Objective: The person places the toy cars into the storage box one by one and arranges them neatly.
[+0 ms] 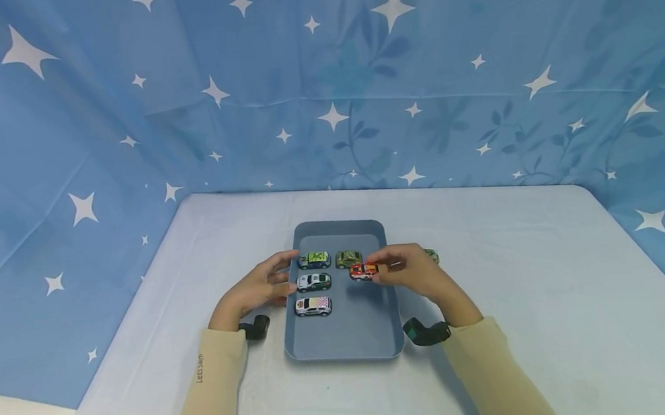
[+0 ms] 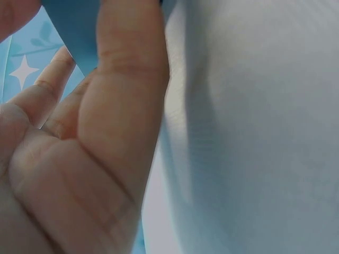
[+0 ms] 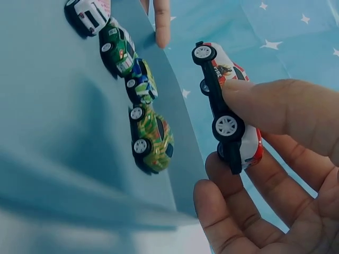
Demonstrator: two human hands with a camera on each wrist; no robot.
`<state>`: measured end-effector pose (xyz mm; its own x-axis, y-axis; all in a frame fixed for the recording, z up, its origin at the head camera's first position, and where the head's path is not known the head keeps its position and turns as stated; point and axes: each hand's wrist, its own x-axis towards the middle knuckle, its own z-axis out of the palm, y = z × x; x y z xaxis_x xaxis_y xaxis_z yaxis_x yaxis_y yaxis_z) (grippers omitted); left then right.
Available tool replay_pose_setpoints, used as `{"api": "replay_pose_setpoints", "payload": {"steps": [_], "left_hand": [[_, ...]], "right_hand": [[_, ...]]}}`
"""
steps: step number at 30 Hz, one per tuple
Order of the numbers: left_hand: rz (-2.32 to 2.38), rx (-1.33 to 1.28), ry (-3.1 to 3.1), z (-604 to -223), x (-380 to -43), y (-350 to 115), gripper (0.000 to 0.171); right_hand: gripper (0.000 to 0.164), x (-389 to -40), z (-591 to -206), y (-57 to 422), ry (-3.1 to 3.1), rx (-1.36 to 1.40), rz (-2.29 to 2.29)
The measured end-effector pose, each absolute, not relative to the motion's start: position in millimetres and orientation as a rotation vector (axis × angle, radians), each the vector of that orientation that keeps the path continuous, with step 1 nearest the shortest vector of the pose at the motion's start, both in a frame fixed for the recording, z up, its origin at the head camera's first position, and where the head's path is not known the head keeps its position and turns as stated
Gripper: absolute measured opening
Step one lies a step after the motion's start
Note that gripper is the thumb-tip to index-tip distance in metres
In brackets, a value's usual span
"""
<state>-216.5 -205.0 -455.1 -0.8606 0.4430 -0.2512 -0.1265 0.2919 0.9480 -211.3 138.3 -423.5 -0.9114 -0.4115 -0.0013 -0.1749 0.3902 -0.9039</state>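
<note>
My right hand (image 1: 415,270) pinches a red, orange and white toy car (image 3: 233,103) between thumb and fingers, holding it above the right part of a blue-grey tray (image 1: 352,337). Just beyond it sits a camouflage toy car (image 1: 348,258) in the tray. Down the tray's left side stand a green-and-blue toy car (image 1: 314,260), a white-and-green toy car (image 1: 314,282) and a white toy car with a pink checked roof (image 1: 314,306). With loosely bent fingers, my left hand (image 1: 258,286) touches the tray's left rim; its fingertips are partly hidden in the left wrist view.
Another green toy car (image 1: 432,255) lies right of the tray, mostly hidden behind my right hand. A white cloth (image 1: 560,292) covers the table. Behind it hangs a blue curtain (image 1: 448,87) with white stars.
</note>
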Motion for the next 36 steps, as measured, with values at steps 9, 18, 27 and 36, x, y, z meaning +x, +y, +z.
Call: {"api": "replay_pose_setpoints", "payload": {"steps": [9,18,27,36], "left_hand": [[1.611,0.268,2.090,-455,-217,-205,0.078],[1.600,0.261,2.106,-454,-217,-204,0.078],[1.601,0.259,2.099,-455,-217,-204,0.078],[1.609,0.251,2.087,-454,-217,-204,0.079]], "right_hand": [[0.030,-217,-422,123,2.438,-0.433,-1.513],[0.031,-220,-417,104,2.481,-0.292,-1.448],[0.027,-225,-420,94,2.515,-0.213,-1.368],[0.021,-227,-419,88,2.614,-0.176,-1.217]]}}
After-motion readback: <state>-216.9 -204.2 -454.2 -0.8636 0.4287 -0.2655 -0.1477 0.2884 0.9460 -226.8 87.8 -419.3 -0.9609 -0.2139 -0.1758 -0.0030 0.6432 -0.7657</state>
